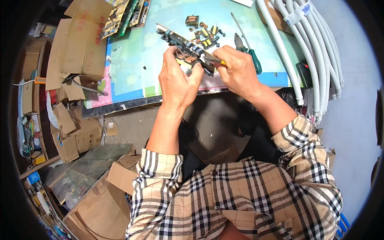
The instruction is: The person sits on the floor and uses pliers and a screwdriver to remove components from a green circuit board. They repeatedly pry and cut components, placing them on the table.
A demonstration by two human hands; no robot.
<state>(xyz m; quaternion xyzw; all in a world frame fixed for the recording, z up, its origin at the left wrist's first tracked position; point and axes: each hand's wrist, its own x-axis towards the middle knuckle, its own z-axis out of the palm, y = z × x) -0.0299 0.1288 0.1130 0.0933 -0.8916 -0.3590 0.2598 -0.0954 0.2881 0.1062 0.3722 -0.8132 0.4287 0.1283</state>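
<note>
My left hand (pixel 176 82) grips a dark circuit board (pixel 182 40) by its lower side, tilted above the table. Copper coils and wires show on the board. In my right hand (pixel 238 70) is a slim tool with a yellow handle (pixel 221 61); its grey end meets the board's right part. The tool's exact kind is hard to make out. Beyond the board lies a pile of small loose electronic components (pixel 207 37), with a larger copper-wound transformer (pixel 192 20) behind. Pliers (pixel 239 41), partly hidden by my right hand, lie beside a green-handled screwdriver (pixel 255 61).
More circuit boards (pixel 126 18) lie at the table's far left, next to a cardboard box (pixel 84 44). Bundled white corrugated tubes (pixel 314 48) hang over the right side. Cartons (pixel 86 138) and cluttered shelves (pixel 34 132) stand lower left. The table's front edge (pixel 136 105) runs beneath my wrists.
</note>
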